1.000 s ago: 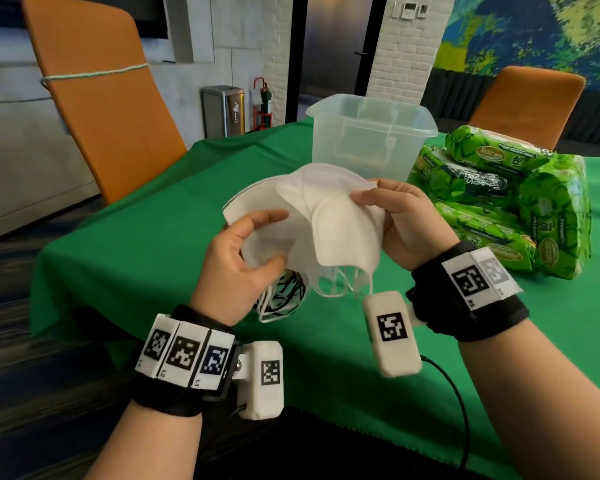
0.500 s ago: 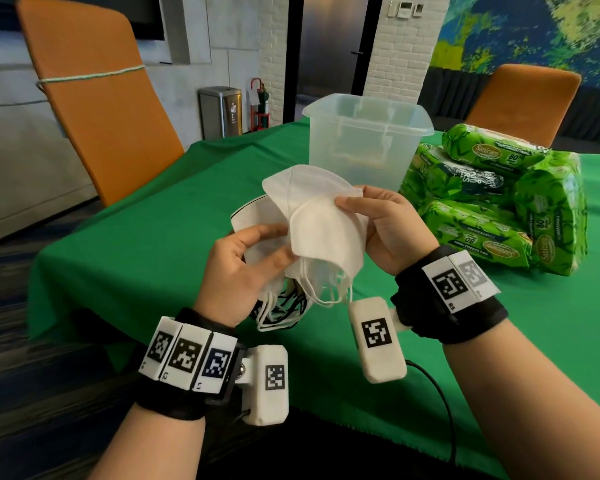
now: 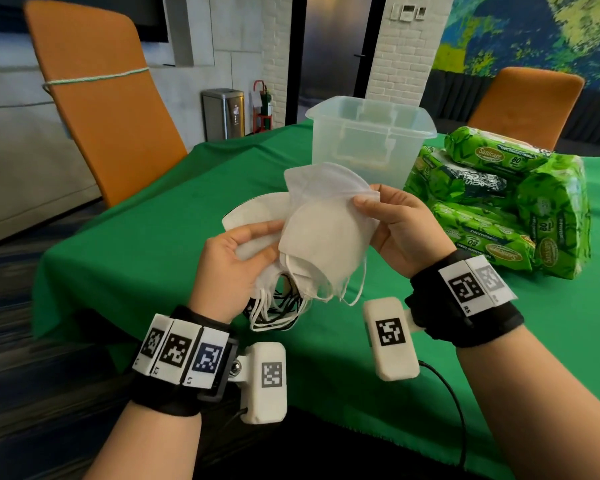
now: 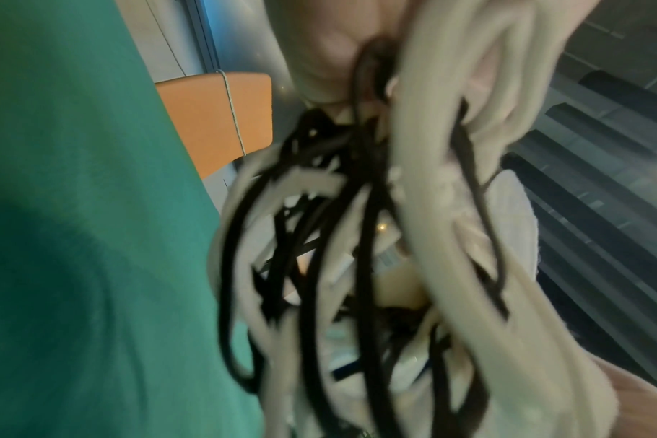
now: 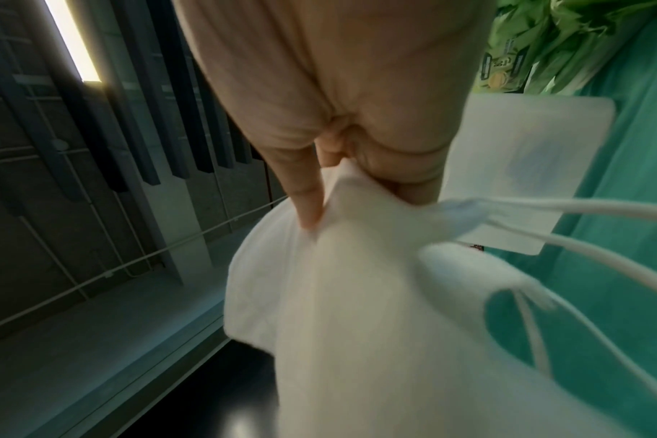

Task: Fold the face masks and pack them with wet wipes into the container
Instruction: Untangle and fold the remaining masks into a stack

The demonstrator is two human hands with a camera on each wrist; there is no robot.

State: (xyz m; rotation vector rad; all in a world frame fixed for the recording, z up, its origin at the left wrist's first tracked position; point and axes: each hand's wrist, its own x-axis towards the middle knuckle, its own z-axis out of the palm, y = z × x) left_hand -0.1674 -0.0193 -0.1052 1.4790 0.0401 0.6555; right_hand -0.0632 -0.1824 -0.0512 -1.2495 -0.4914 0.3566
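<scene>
Above the green table (image 3: 136,258), both hands' grip pinching white masks (image 3: 326,233); beside, green "Sanicare" wipes packs (image 3: 492,157) marked "80".

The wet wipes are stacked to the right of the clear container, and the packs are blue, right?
Not quite: the wet wipes are green, not blue. The head view shows the green packs stacked on the green tablecloth, and they do sit to the right of the clear container.
</scene>
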